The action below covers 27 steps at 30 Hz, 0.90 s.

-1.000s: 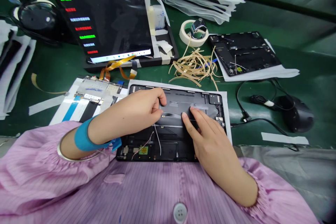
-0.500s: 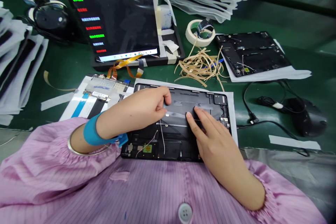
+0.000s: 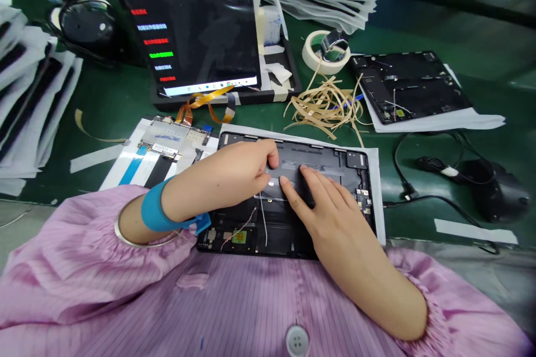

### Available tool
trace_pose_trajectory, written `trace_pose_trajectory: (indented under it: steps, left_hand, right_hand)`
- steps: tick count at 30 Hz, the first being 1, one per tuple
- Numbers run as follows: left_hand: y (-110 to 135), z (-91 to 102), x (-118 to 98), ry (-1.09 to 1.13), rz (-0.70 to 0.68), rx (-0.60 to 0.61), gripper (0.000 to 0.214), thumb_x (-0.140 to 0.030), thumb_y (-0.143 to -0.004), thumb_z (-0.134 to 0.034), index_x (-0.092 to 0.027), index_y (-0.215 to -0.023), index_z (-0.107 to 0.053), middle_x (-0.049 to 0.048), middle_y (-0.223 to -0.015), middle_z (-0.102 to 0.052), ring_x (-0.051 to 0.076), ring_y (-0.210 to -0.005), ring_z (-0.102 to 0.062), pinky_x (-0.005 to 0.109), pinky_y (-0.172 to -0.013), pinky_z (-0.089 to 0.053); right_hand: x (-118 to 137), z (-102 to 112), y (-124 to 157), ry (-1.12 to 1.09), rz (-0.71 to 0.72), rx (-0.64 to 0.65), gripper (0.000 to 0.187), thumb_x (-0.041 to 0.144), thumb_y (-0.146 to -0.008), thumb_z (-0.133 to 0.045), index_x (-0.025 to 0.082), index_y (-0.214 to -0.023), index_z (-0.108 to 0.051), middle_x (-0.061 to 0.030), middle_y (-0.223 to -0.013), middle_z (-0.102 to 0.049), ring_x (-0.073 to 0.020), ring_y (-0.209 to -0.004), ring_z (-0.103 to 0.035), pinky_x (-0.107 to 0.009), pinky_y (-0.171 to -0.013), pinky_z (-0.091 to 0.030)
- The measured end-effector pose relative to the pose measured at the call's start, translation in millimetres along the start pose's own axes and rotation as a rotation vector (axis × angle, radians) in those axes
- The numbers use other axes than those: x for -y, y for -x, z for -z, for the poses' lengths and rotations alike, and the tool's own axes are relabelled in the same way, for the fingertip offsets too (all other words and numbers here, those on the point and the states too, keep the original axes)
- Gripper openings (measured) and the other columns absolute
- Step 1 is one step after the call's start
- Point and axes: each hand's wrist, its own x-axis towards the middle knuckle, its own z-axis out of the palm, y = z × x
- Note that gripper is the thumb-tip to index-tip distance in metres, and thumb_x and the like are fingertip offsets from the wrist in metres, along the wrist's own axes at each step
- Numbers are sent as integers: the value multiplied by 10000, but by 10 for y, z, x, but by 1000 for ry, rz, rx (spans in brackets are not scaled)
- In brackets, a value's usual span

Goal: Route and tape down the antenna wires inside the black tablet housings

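Apparently, on the green table (image 3: 103, 92), the open black device shell (image 3: 278, 237) lies just below the frame's centre; the step in hand looks like pressing on its inner surface, calling next for light, even pressure. The right hand (image 3: 335, 217) spreads its fingers (image 3: 295, 196) onto the shell; the left hand (image 3: 243, 170) curls beside them, thumb and forefinger near each other, any pinch impossible to tell.

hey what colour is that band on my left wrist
The wristband is plain blue, showing best in the head view.
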Motion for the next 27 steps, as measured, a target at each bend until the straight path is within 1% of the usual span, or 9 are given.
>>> trace_pose_trajectory:
  steps: [7, 13, 18, 21, 27]
  left_hand:
    - [0, 6, 11, -11, -27, 5, 134, -168, -818, -476, -208, -943, -502, -53, -642, -562, 120, -587, -505, 260, -592, -333]
    - [1, 22, -7, -28, -13, 26, 160, -176, -810, -476, -211, -962, -514, -46, -663, -573, 125, -601, -512, 260, -582, -328]
    - [4, 34, -24, -48, -29, 39, 163, -187, -811, -477, -203, -966, -521, -36, -675, -576, 136, -612, -515, 267, -595, -329]
    - [1, 45, -46, -36, -15, 43, 160, -189, -812, -472, -200, -962, -527, -28, -697, -590, 139, -616, -518, 269, -596, -334]
    - [6, 77, -67, -7, 11, 73, 174, -185, -808, -482, -194, -975, -530, -28, -694, -589, 134, -605, -522, 261, -567, -335]
  right_hand:
    - [4, 11, -43, 14, 22, 28, 539, -8, -848, -346, 128, -1328, -550, -261, -1288, -528, -362, -1165, -548, -493, -884, -515]
    - [13, 13, -41, 25, 21, 41, 537, 5, -855, -357, 139, -1345, -530, -262, -1302, -514, -364, -1178, -536, -494, -889, -509]
    - [41, -6, -53, 35, 17, 66, 527, 40, -876, -373, 163, -1376, -489, -265, -1315, -495, -366, -1186, -521, -502, -874, -505]
    - [43, -7, -58, 27, 18, 91, 532, 46, -880, -381, 166, -1391, -465, -261, -1320, -489, -354, -1196, -509, -506, -893, -492]
    - [42, -5, -60, -5, -2, 93, 534, 39, -869, -404, 174, -1381, -480, -266, -1320, -481, -364, -1203, -501, -508, -909, -480]
